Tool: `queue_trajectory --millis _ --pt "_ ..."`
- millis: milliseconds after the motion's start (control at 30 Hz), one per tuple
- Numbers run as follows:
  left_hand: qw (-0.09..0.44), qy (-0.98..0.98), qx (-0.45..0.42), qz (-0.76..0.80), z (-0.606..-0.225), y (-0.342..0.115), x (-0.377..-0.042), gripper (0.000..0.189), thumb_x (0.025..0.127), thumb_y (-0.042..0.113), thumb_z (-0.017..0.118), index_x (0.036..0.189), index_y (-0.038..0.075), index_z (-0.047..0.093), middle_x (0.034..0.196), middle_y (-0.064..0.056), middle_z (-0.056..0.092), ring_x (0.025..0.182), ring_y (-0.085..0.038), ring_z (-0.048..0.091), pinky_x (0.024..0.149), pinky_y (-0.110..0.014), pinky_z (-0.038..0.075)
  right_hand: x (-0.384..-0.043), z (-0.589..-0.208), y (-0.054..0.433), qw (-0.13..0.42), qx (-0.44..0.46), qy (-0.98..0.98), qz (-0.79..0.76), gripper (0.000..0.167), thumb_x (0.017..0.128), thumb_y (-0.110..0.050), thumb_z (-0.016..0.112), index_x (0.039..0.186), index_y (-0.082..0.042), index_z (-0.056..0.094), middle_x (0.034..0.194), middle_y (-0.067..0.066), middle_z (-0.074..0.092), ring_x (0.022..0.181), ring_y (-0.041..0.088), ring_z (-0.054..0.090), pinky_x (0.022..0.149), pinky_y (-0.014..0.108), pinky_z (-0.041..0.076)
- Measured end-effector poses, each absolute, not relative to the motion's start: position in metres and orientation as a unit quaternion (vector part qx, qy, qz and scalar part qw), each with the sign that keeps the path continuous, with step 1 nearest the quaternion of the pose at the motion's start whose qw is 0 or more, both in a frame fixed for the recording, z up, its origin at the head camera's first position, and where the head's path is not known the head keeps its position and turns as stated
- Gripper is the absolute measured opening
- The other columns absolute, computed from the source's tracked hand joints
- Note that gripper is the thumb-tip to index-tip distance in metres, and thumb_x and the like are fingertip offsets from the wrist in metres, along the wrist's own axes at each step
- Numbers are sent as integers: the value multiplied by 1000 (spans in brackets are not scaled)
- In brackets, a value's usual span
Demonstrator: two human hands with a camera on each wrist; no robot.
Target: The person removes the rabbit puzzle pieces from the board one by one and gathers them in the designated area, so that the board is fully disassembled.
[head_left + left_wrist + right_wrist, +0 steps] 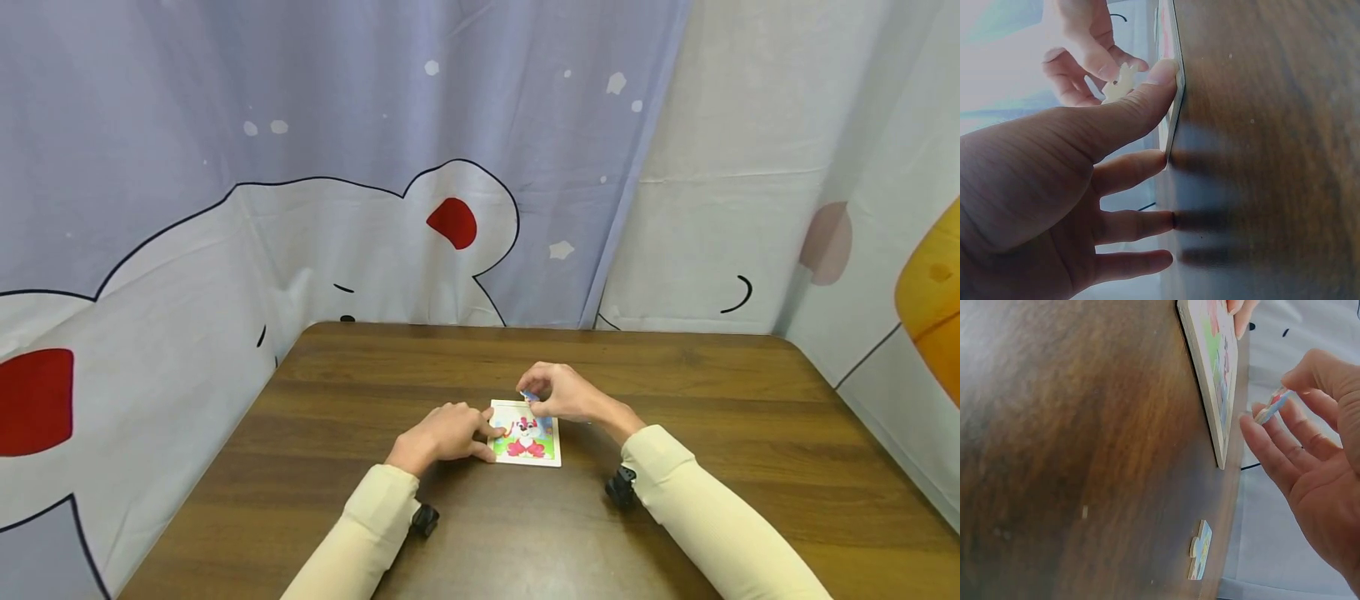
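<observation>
Puzzle board [525, 463]: one, flat, square, pale wood showing along its edge; printed face with a pink-and-white cartoon animal on green and blue. Lies face up on the desk [525, 533], between the hands.

Puzzle piece [1272, 407]: one, thin, wooden-edged, blue and red print, pale back with knobbed outline; held tilted above the board's far edge.

Loose piece [1201, 551]: one, pale edge, rounded tab, bluish print; rests on the desk apart from the board.

Desk: brown wood grain, rounded far corners, slight sheen.

Left hand [448, 432]: palm down, fingers spread and nearly straight; thumb and forefinger touch the board's left side, gripping nothing.

Right hand [566, 394]: wrist bent inward, thumb and fingertips nearly closed, pinching the puzzle piece.

Sleeves [360, 525]: pair, cream cloth.

Curtain [562, 167]: soft folds, cartoon print.
</observation>
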State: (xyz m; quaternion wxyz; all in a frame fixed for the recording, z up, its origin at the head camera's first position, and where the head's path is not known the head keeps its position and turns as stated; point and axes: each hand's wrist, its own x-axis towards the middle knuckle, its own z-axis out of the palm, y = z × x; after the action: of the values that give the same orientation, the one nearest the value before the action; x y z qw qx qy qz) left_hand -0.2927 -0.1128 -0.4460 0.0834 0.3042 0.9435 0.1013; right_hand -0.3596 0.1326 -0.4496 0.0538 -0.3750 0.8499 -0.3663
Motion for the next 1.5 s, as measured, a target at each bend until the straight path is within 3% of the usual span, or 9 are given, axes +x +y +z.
queue_trajectory --millis 167,367,667,967,1233,1500 --pt "84 944 303 103 -446 -112 -294 50 84 46 75 130 28 68 146 -8 52 107 -33 65 69 -32 51 -359 -449 133 40 -383 852 -355 36 76 2 72 112 0 70 105 3 65 95 21 66 84 43 56" --pt "86 944 301 100 -446 -112 -293 50 85 46 75 130 29 68 146 -8 52 117 -34 61 77 -37 54 -357 -448 140 31 -388 851 -352 36 76 2 73 112 0 72 103 5 63 93 22 63 82 43 56" --pt "85 944 302 100 -445 -112 -292 50 84 46 76 131 30 67 146 -7 51 124 -35 57 85 -42 53 -355 -443 172 23 -369 852 -372 35 82 -3 78 116 0 71 102 7 72 89 23 68 79 42 57" --pt "82 945 300 104 -447 -113 -292 50 84 44 76 131 29 67 148 -7 50 126 -37 55 83 -42 53 -357 -445 219 14 -328 861 -389 45 80 2 78 123 8 64 103 10 74 92 26 70 81 47 56" --pt "82 944 302 105 -446 -114 -291 50 85 44 76 132 28 67 147 -8 50 126 -37 55 86 -43 52 -359 -452 251 15 -299 881 -367 44 81 -1 81 120 9 65 102 9 74 92 24 69 81 43 56" --pt "76 942 308 111 -446 -114 -291 50 83 44 77 130 27 68 146 -10 51 122 -39 57 80 -40 53 -356 -456 264 14 -307 894 -326 41 78 0 82 116 7 68 97 7 73 90 25 69 81 43 55"
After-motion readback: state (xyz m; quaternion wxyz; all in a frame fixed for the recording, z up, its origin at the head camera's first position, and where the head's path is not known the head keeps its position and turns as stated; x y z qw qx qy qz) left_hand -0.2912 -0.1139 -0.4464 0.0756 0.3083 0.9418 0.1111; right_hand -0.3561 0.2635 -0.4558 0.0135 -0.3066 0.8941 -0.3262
